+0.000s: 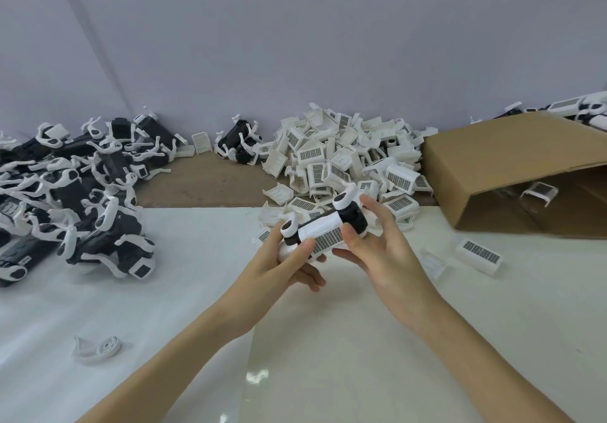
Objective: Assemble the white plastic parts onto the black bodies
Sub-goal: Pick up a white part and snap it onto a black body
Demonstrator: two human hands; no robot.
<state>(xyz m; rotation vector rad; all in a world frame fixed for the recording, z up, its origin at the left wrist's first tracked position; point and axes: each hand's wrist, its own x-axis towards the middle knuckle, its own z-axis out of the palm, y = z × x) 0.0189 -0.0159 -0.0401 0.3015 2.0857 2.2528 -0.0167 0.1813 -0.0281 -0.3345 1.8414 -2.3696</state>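
both hands meet above the white desk [328, 340], holding one black body [353, 217] between them, raised off the surface. a white plastic part [323, 230] with a dark grid of small squares lies along the body's near side, and white rounded pieces with dark centres sit at its two ends. the left hand [289, 263] grips the body's left end, thumb curled over the top edge and fingers wrapped beneath. the right hand [381, 252] holds the right end, thumb pressed on the gridded white part, the other fingers reaching round the far side of the black end.

behind the hands, a heap of loose white parts [341, 160] lies against the wall, spilling from a brown strip of surface onto the white desk. to the left, a pile of black bodies [75, 193] with white curved pieces attached spreads across the desk's left side. on the right, a cardboard box [512, 166] lies on its side with its open mouth facing the person; one white part is inside. a single gridded white part [479, 253] rests on the desk just in front of the box, and a lone curved white piece [97, 348] lies near the desk's front left.
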